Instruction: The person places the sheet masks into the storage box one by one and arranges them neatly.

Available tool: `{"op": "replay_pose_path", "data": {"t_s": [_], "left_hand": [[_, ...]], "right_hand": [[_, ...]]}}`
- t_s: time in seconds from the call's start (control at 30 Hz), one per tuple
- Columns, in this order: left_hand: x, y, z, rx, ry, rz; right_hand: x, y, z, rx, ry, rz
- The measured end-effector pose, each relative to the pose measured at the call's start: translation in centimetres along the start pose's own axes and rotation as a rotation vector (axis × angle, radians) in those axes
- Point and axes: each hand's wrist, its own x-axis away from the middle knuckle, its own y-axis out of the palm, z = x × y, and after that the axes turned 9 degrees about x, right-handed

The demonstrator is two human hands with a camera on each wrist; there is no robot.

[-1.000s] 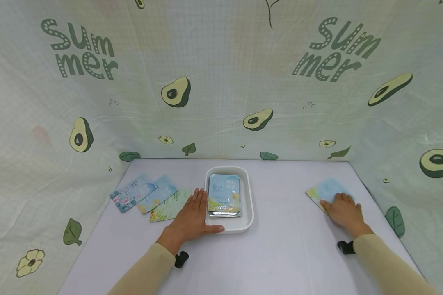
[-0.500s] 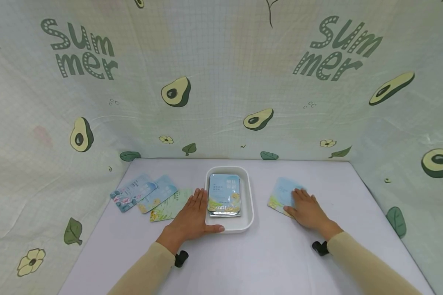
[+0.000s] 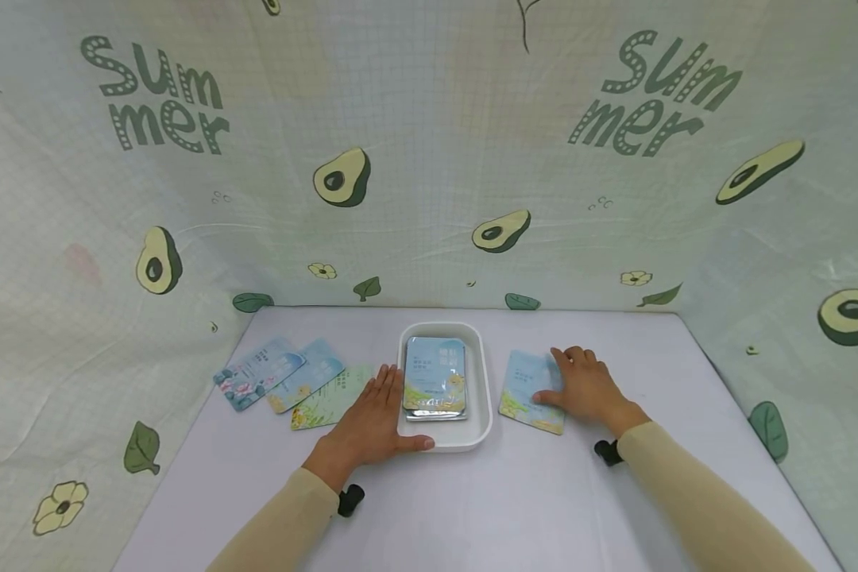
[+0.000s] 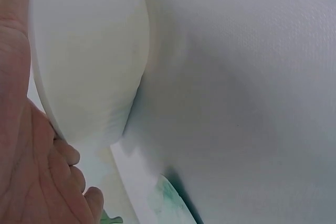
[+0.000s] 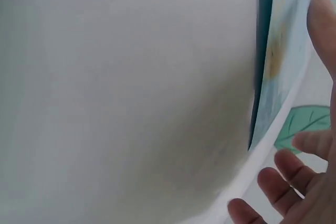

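A white tray holds a stack of flat sachets, a blue one with yellow flowers on top. Along the tray's left side lies my left hand, fingers straight and thumb over the near rim; in the left wrist view, its fingers touch the tray's outer wall. Right of the tray, a similar blue sachet lies flat on the table. My right hand is at that sachet's right edge, thumb and fingers spread. The right wrist view shows these fingers loosely bent, gripping nothing.
Left of the tray, three sachets lie fanned out: a dark blue one with pink flowers, a light blue one and a green one. A printed cloth hangs behind the white table.
My right hand has slid the blue sachet leftward from the table's right side to beside the tray. The sachet now lies straighter and the hand has lifted partly off it. My left hand stays put.
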Motion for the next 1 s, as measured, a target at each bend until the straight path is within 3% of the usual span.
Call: {"op": "replay_pose_path", "data": {"t_s": [0.17,0.33,0.57,1.0], "left_hand": [[-0.08,0.17,-0.06,-0.020,-0.007,-0.015],[-0.12,0.17,-0.03,-0.015,-0.005,-0.006],[-0.09,0.10,-0.02,-0.011,-0.007,0.002],[0.10,0.02,0.05,0.001,-0.013,-0.003]], "right_hand": [[-0.64,-0.06,0.83,0.003,0.003,-0.084],[-0.77,-0.01,1.03,-0.017,0.007,-0.101],[-0.91,0.12,0.93,-0.038,-0.002,-0.029],[-0.54,0.11,0.56,0.061,-0.060,0.108]]}}
